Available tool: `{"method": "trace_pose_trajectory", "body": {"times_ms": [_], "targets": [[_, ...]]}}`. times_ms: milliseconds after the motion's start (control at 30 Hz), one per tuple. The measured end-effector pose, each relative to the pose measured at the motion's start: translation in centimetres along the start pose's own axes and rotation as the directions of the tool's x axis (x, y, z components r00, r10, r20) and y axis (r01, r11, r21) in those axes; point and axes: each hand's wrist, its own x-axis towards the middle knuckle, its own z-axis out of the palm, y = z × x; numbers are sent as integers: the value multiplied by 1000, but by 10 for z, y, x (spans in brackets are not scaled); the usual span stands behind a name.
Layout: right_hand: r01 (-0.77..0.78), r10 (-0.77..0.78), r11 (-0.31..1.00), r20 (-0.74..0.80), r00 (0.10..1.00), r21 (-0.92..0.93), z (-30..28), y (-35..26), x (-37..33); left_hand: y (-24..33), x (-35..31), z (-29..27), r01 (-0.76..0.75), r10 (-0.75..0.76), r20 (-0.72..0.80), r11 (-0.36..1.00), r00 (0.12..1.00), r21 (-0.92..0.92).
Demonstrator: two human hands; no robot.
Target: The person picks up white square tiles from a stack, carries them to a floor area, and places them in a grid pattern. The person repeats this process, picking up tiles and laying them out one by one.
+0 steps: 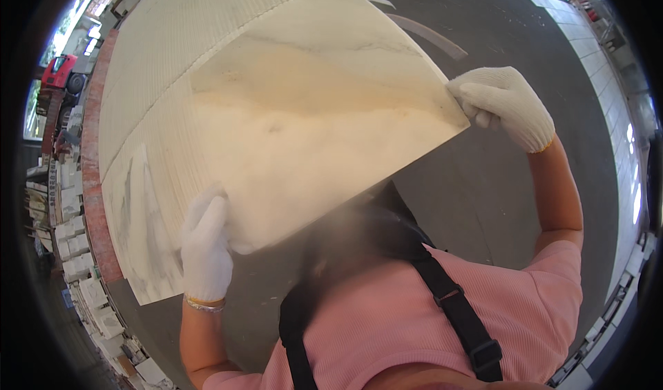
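A flat, square-edged marble slab [318, 141], cream with a tan band and faint grey veins, is held tilted in front of my body. My right hand [507, 103], in a white knit glove, pinches its right corner. At the slab's near left corner, my left hand [207, 245] grips the edge, thumb showing on top; its other fingers are partly hidden. Behind and to the left lie ribbed cream stone panels [155, 65], with a jagged seam between them. Close to my left hand, one panel carries dark grey veining [138, 231].
A reddish strip [97, 148] edges the panels on the left. Beyond it are stacked pale stone blocks [76, 252] and a red vehicle [61, 71]. Grey floor [476, 197] spreads to the right, with a curved strip [431, 36] on it and pale slabs [587, 65] farther right.
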Motion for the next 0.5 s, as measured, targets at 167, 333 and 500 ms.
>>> {"method": "trace_pose_trajectory", "body": {"times_ms": [167, 333, 500], "targets": [[-36, 36, 994, 5, 999, 101, 4, -2, 7, -13, 11, -7, -247, 245, 36, 946, 969, 208], [11, -28, 964, 60, 998, 265, 5, -2, 21, 16, 15, -4, -9, 49, 95, 926, 994, -378], [-171, 16, 804, 266, 964, 569, 11, -19, 45, 43, 16, -1, 77, 74, 294, 878, 953, -472]]}}
